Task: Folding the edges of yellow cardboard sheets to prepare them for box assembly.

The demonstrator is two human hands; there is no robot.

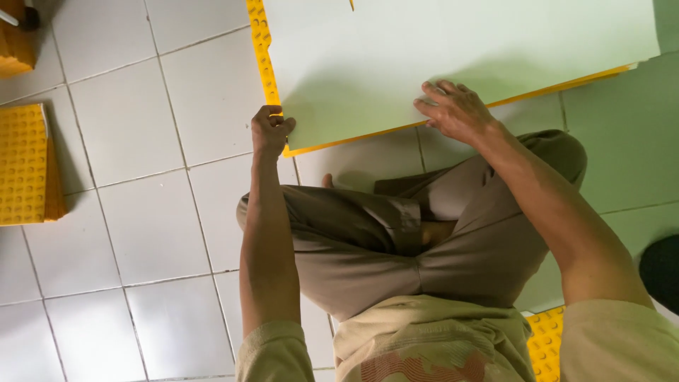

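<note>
Left hand [271, 131] curled, pinching near-left corner of pale green sheet [453, 56] over yellow mat [263, 49]; right hand [456, 110] spread, pressed flat on sheet's near edge; tiled floor [141, 233] beneath.

Looks like a small workshop floor, not a home room. I sit on white tiles [141, 212] with stacked yellow studded mats [25, 163] and a big pale sheet [453, 49] around me.
</note>
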